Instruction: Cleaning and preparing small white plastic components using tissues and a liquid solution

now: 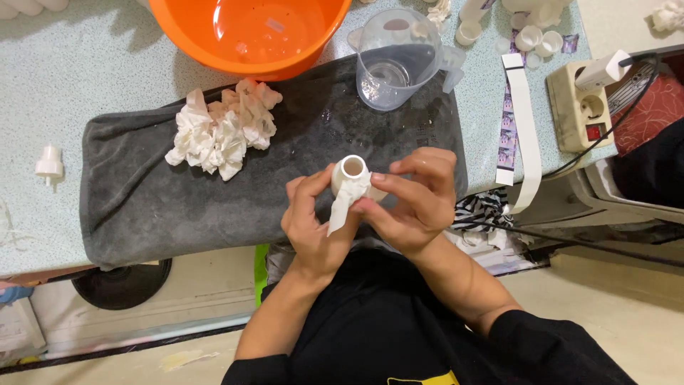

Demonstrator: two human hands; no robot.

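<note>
A small white bottle (350,171) with an open round mouth is held over the near edge of a dark grey towel (142,192). My left hand (310,221) grips the bottle from the left. My right hand (417,199) pinches a twisted piece of white tissue (343,203) against the bottle's side, and the tissue hangs down between both hands. The bottle's lower body is hidden by my fingers.
Crumpled white tissues (221,132) lie on the towel's far left. An orange basin (249,32) with water and a clear measuring jug (395,64) stand behind. A white pump cap (49,165) lies left; small white caps (538,39), a label strip (524,121) and a power strip (581,107) right.
</note>
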